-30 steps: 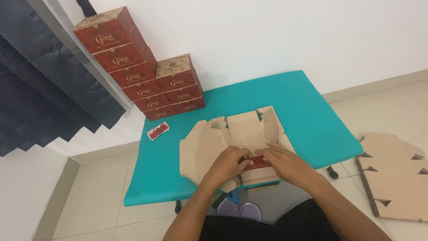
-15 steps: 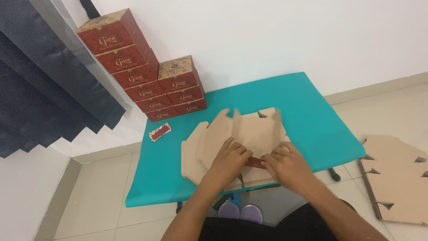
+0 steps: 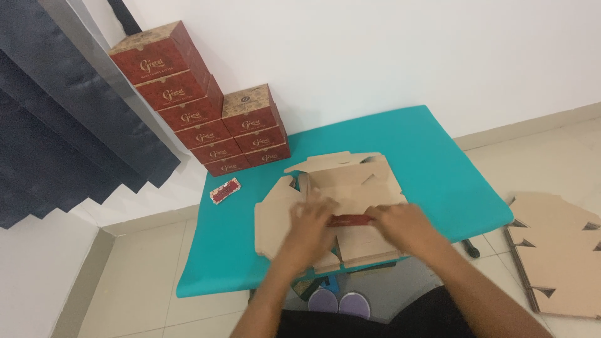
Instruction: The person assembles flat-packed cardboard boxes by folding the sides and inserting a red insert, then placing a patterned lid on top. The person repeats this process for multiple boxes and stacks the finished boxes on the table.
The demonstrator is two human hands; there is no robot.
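A brown die-cut cardboard box blank (image 3: 350, 181) lies partly folded on the teal table (image 3: 438, 169). A red strip of its printed side (image 3: 350, 220) shows at the fold between my hands. My left hand (image 3: 310, 228) presses on the blank's left part, fingers blurred. My right hand (image 3: 404, 225) grips the folded front edge at the right. Side flaps stick out to the left and at the back.
Two stacks of finished red boxes with brown lids (image 3: 206, 119) stand against the wall at the table's back left. A small red card (image 3: 225, 190) lies on the table's left. Flat cardboard blanks (image 3: 563, 250) lie on the floor at right. A dark curtain (image 3: 62, 112) hangs left.
The raised panels of the blank have been pushed down flatter. Both hands have shifted along the front fold, the left one moving fast.
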